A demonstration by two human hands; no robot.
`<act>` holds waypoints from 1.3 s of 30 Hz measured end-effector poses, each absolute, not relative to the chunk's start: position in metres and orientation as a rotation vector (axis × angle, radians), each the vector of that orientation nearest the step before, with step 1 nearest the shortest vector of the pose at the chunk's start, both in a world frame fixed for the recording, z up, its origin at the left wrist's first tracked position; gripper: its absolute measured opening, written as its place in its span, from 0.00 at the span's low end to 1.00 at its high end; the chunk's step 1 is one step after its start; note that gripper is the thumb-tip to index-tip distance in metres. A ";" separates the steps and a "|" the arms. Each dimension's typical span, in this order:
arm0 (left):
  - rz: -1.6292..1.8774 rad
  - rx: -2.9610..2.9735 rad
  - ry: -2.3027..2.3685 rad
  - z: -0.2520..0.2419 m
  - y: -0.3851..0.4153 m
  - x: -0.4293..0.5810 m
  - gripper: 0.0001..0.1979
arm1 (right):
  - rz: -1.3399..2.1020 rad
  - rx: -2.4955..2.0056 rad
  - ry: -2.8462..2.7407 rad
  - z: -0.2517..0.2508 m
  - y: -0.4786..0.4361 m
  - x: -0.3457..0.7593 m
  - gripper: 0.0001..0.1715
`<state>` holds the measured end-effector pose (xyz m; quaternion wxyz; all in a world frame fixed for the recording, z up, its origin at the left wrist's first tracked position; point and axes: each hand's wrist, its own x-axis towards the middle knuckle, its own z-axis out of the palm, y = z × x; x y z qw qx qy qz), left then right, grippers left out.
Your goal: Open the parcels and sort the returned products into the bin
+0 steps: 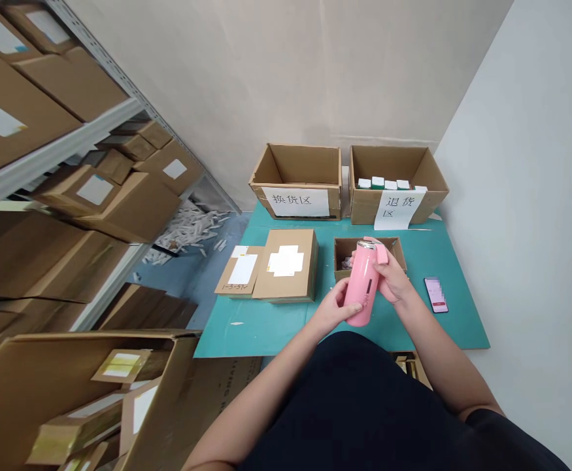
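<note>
A pink bottle with a silver rim and a pink strap at its top is held between both hands, tilted slightly. My left hand is wrapped round its lower part, the thumb across the front. My right hand grips the upper part near the strap, with some fingers hidden behind the bottle. Just beyond the bottle sits a small open cardboard box, partly covered by the bottle and hands. Something pale lies inside it, too small to make out.
On the green table stand two closed cartons, a large one and a smaller one. A phone lies at right. Two labelled open boxes, left and right, stand at the back. Loaded shelves rise at left.
</note>
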<state>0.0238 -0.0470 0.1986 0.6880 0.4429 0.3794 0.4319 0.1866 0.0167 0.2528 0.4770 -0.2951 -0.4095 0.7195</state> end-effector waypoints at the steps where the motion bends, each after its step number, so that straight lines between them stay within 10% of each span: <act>1: 0.986 1.024 0.911 0.199 -0.047 0.023 0.41 | 1.755 -0.737 -0.982 0.254 0.017 0.186 0.42; 9: 0.749 0.779 0.464 0.201 -0.050 0.017 0.43 | 2.013 -0.541 -0.989 0.255 0.017 0.192 0.48; 18: 1.041 1.226 1.195 0.208 -0.048 0.024 0.44 | 1.673 -0.723 -0.956 0.260 0.015 0.185 0.38; 25: 0.702 0.782 0.408 0.208 -0.051 0.014 0.43 | 1.979 -0.545 -1.041 0.250 0.019 0.193 0.47; 34: 1.020 1.126 1.118 0.189 -0.041 0.020 0.41 | 1.713 -0.769 -0.879 0.242 0.022 0.186 0.36; 39: 0.833 0.802 0.591 0.184 -0.045 0.019 0.41 | 1.882 -0.671 -0.903 0.241 0.023 0.193 0.37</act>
